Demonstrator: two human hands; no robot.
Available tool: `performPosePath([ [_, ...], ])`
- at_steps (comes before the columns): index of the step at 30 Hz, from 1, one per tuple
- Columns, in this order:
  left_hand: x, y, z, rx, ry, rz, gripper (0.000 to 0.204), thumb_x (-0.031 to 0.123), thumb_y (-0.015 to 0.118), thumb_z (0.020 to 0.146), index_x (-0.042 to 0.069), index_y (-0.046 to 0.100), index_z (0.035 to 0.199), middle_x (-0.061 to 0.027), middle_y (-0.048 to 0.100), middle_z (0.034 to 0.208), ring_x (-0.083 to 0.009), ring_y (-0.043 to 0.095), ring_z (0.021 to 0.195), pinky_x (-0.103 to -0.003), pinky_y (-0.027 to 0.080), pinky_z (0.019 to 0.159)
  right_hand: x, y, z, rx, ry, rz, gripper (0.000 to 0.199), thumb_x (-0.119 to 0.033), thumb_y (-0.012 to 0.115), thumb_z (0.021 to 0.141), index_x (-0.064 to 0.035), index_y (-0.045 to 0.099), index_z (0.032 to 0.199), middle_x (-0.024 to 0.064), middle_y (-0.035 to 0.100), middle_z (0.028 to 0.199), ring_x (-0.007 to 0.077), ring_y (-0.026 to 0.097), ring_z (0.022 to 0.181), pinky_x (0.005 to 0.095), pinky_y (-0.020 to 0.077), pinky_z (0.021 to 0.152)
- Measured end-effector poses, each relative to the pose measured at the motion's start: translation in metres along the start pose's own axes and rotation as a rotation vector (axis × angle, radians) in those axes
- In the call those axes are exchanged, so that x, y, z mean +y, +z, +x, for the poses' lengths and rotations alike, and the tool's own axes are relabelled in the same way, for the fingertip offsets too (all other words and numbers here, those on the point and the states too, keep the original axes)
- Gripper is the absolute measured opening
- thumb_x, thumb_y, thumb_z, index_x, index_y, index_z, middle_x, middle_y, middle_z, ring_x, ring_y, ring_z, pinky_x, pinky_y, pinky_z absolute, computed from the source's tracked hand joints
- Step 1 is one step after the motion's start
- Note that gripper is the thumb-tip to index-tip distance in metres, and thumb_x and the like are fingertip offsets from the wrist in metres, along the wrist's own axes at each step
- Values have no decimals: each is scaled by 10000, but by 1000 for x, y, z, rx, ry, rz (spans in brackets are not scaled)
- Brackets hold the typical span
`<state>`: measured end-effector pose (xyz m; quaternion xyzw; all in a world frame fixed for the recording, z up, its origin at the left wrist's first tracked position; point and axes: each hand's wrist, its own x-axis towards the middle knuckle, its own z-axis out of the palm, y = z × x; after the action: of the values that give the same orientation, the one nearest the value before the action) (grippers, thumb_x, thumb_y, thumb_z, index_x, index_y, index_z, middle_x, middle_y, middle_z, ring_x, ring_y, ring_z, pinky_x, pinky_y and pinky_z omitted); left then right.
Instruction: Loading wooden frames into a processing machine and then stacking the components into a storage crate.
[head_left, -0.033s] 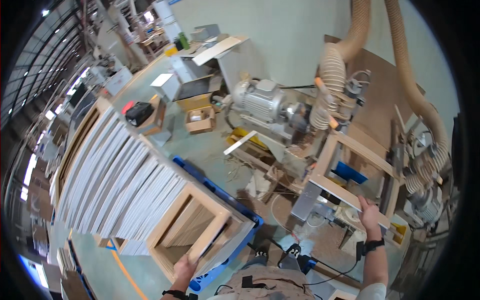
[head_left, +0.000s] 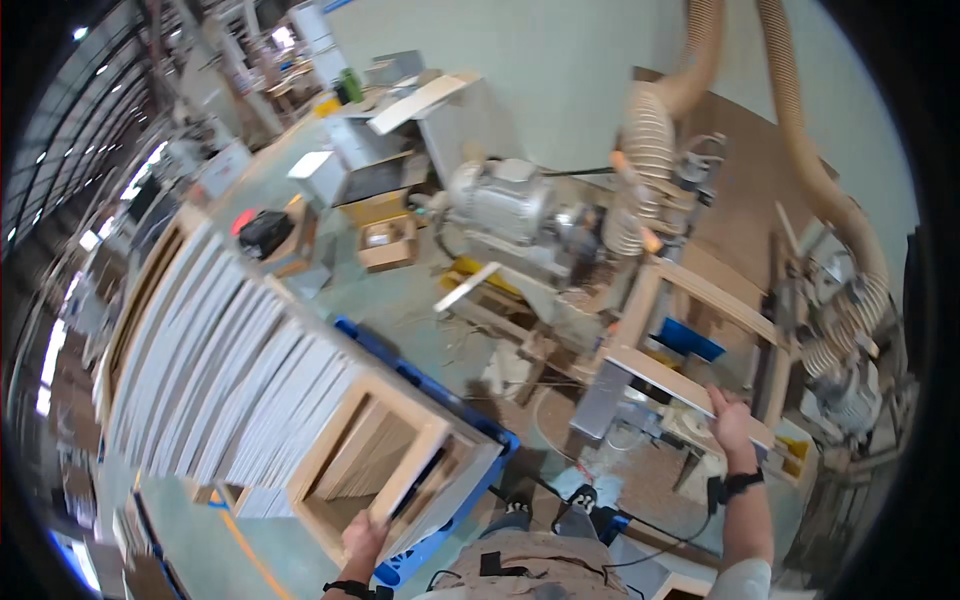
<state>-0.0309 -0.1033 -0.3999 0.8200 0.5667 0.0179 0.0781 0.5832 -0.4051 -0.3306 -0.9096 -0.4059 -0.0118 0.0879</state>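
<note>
My left hand (head_left: pixel 366 538) is closed on the near rail of a rectangular wooden frame (head_left: pixel 415 462), the front one of a long stack of frames. A dark gap shows between this frame and the stack behind it. My right hand (head_left: pixel 731 420) grips the near rail of a second wooden frame (head_left: pixel 662 377), which lies tilted across a machine at the right. Through that frame's opening a blue plate (head_left: pixel 690 340) shows. The fingertips of both hands are partly hidden by the rails.
The stack of white-edged frames (head_left: pixel 240 370) stands on a blue pallet (head_left: pixel 400 375). Beyond the machine sit a grey electric motor (head_left: pixel 500 200) and ribbed dust hoses (head_left: pixel 650 170). A cardboard box (head_left: pixel 388 245) and wood scraps lie on the floor. A cable hangs by my right wrist.
The whole scene has shifted slightly to the left in the view. Both hands keep their hold on the two frames.
</note>
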Motion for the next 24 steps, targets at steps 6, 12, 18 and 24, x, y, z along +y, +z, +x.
performPosePath([
  [6, 24, -18, 5, -60, -272, 102, 619, 268, 837, 576, -5, 509, 1024, -208, 494, 1066, -396, 459, 1034, -484, 387, 888, 9, 25, 5, 106, -170, -153, 576, -146, 650, 681, -155, 513, 1241, 108, 617, 807, 288, 612, 724, 405, 496, 591],
  [12, -5, 10, 13, -57, 87, 517, 718, 613, 640, 711, 84, 526, 1183, -231, 559, 1083, -391, 552, 975, -511, 457, 799, 7, 3, -12, 127, -82, -69, 530, -245, 664, 722, -137, 528, 1223, 88, 596, 952, 282, 555, 943, 420, 439, 793],
  [18, -10, 1, 56, -22, 58, 197, 749, 618, 667, 684, 110, 517, 1213, -204, 505, 1198, -401, 481, 1064, -529, 426, 840, 16, -60, -122, 480, 485, 412, 432, -98, 681, 709, -68, 575, 1126, 137, 595, 1059, 317, 529, 1010, 411, 399, 907],
  [24, 138, 2, 91, 171, 710, -168, 698, 552, 692, 704, 91, 526, 1203, -214, 510, 1200, -388, 499, 1059, -524, 431, 827, 100, 102, -409, 1034, 1731, 178, 836, -274, 812, 655, 62, 386, 1292, 245, 464, 1270, 377, 448, 1162, 416, 341, 1011],
])
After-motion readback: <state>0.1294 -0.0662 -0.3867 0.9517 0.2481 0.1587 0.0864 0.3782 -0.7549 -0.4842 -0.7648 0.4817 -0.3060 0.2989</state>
